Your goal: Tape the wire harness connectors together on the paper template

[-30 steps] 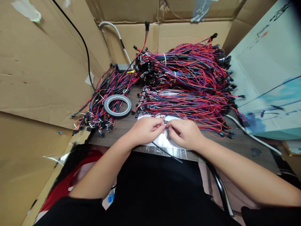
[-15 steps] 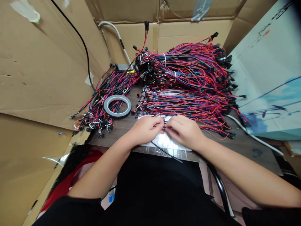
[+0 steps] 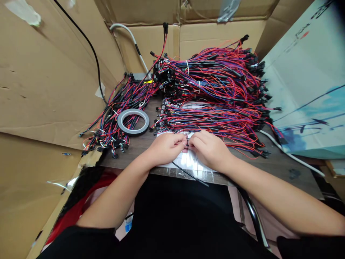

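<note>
Left hand and right hand both have a tight, pinched grip on a tiny dark piece right between them, too small to make out. Also, a thin black tube pokes out below the left grip, slanting to the surface's front edge.

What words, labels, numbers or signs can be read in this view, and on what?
Nothing reads clearly.
Panel on the right: dark lettering-like marks at its top, too blurred to read.
Sheet beneath the hands: small print beside the right hand, too small to read.
</note>
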A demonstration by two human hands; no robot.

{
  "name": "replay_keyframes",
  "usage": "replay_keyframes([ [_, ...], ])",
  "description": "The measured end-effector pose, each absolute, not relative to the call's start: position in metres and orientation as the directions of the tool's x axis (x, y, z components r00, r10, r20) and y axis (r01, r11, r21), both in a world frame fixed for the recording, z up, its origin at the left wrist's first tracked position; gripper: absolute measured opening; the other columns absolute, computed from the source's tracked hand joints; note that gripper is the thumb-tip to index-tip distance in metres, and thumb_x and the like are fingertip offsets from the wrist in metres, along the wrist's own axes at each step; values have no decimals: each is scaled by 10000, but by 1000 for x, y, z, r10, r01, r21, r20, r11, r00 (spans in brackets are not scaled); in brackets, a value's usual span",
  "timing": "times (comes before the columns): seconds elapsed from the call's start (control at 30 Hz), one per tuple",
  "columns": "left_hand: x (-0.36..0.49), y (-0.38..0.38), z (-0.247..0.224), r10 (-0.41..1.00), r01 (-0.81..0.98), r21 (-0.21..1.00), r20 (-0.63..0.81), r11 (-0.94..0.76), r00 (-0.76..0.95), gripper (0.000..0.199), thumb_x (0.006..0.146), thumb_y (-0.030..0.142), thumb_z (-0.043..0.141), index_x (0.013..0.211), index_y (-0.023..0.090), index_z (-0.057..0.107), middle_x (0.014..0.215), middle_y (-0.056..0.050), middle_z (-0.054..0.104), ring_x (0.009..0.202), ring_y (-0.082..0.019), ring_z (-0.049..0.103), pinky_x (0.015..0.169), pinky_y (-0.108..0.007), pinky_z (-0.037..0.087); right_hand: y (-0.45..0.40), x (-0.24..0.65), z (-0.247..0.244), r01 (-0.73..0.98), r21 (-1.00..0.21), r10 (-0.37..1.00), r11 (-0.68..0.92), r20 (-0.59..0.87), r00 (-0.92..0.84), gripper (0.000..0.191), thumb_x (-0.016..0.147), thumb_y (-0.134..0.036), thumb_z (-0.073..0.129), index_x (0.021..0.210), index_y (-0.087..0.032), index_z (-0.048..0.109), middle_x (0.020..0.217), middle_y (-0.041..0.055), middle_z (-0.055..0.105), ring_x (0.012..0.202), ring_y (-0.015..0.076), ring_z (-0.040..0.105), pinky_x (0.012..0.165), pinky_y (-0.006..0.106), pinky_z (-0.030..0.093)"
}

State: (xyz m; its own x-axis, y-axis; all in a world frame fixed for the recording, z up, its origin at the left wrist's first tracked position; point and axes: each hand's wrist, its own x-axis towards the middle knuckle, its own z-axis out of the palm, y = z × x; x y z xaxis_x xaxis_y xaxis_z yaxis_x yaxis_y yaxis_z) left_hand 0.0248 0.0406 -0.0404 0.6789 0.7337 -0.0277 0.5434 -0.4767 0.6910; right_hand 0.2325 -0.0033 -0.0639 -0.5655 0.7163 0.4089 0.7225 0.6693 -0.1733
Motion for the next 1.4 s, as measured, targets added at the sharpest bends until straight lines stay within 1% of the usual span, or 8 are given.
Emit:
replay_keyframes([
  [0.07, 24, 41, -41, 732, 541, 695, -32, -473, 680, 246, 938, 303, 483, 809, 186, 657, 689, 25, 630, 638, -118, 518, 600, -246, 306, -3, 232, -64, 722, -203, 730, 662, 395, -558, 191, 961, -156, 406, 872, -175, 573, 849, 77, 590, 785, 191, 440, 705, 332, 383],
  [0.23, 23, 41, -42, 715, 507, 716, -15, -481, 699, 221, 950, 300, 478, 848, 187, 637, 737, 27, 654, 660, -115, 524, 626, -244, 329, -3, 231, -59, 710, -379, 804, 594, 318, -503, 89, 952, -209, 462, 883, -185, 513, 870, 63, 587, 809, 185, 489, 715, 321, 384],
  [0.53, 20, 41, -41, 689, 456, 744, 9, -489, 725, 195, 961, 275, 469, 902, 198, 638, 827, 26, 690, 716, -116, 569, 697, -248, 375, -3, 232, -58, 684, -523, 857, 508, 232, -460, 76, 950, -265, 481, 913, -199, 488, 845, 28, 608, 759, 164, 526, 708, 300, 367],
  [0.7, 19, 40, -42, 692, 452, 752, 9, -480, 721, 189, 947, 265, 476, 911, 197, 649, 815, 22, 689, 712, -118, 575, 691, -246, 380, -4, 232, -57, 697, -515, 864, 499, 229, -449, 94, 954, -278, 482, 906, -198, 493, 831, 24, 609, 753, 166, 518, 727, 306, 337],
  [0.93, 19, 36, -44, 715, 478, 739, 7, -475, 699, 132, 848, 267, 593, 949, 199, 646, 710, 44, 589, 591, -94, 466, 588, -226, 323, -5, 232, -55, 698, -520, 867, 492, 216, -450, 129, 967, -300, 463, 900, -193, 492, 822, 15, 598, 741, 161, 494, 733, 303, 308],
  [1.17, 19, 36, -45, 722, 489, 727, 13, -481, 692, 102, 847, 272, 598, 921, 208, 630, 612, 68, 468, 560, -86, 417, 571, -220, 297, -5, 233, -55, 696, -527, 869, 488, 211, -448, 120, 963, -288, 470, 900, -190, 500, 811, 10, 594, 733, 155, 485, 731, 297, 299],
  [1.27, 21, 35, -44, 728, 503, 712, 15, -489, 686, 109, 857, 302, 603, 901, 205, 622, 592, 70, 446, 556, -87, 410, 568, -221, 290, -5, 233, -54, 688, -538, 869, 487, 217, -445, 116, 957, -285, 482, 900, -187, 508, 806, 8, 594, 729, 150, 482, 729, 294, 302],
  [1.4, 22, 35, -45, 740, 518, 694, 31, -500, 672, 151, 880, 350, 596, 887, 203, 628, 596, 64, 464, 567, -92, 416, 575, -230, 288, -5, 233, -54, 678, -554, 872, 482, 227, -434, 111, 949, -283, 497, 903, -184, 519, 793, 6, 593, 724, 146, 484, 726, 291, 311],
])
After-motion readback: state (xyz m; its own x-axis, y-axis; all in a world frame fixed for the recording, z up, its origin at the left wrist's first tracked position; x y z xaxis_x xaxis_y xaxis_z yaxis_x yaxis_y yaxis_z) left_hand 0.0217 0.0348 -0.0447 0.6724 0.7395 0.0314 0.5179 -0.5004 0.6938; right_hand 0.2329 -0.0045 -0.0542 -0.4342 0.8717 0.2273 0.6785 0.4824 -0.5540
